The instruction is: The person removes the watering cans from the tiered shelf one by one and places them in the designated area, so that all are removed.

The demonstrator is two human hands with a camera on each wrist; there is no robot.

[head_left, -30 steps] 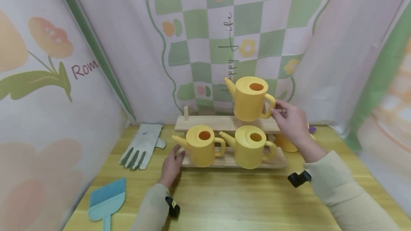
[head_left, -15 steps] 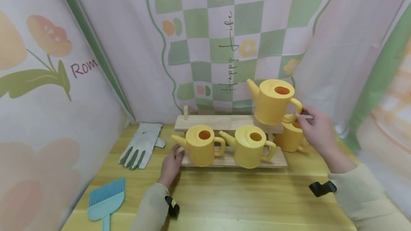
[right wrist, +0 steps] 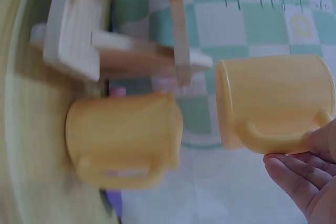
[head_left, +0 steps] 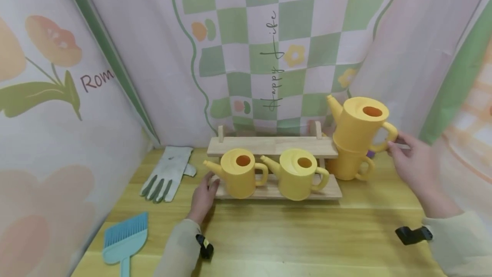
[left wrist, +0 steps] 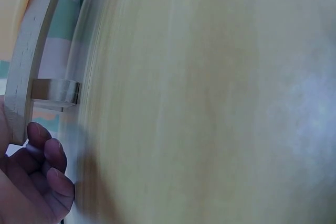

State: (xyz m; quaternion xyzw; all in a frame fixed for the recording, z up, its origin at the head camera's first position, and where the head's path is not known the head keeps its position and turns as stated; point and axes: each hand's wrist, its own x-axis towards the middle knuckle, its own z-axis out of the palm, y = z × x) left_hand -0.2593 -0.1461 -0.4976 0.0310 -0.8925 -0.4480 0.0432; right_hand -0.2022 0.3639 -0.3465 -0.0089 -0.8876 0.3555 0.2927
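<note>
My right hand (head_left: 417, 168) pinches the handle of a yellow watering can (head_left: 355, 127), held upright in the air beyond the right end of a two-tier wooden shelf (head_left: 265, 145). Below it on the table stands another yellow watering can (head_left: 344, 168); the two overlap in the head view, but the right wrist view has a gap between them. My left hand (head_left: 203, 198) grips the left end of the shelf's lower board, its fingers (left wrist: 55, 153) curled beneath. On that board sit an orange-yellow watering can (head_left: 239, 176) and a paler one (head_left: 296, 176), spouts to the left.
A grey-white glove (head_left: 167, 174) with green-grey fingers lies left of the shelf. Nearer, a light blue brush (head_left: 124, 238) lies at the table's left edge. Something small and purple (head_left: 370, 154) shows behind the standing can. Printed curtains hang behind and at both sides.
My right hand has carried its watering can rightward from over the shelf's upper board to above the can on the table. The left hand stays on the shelf.
</note>
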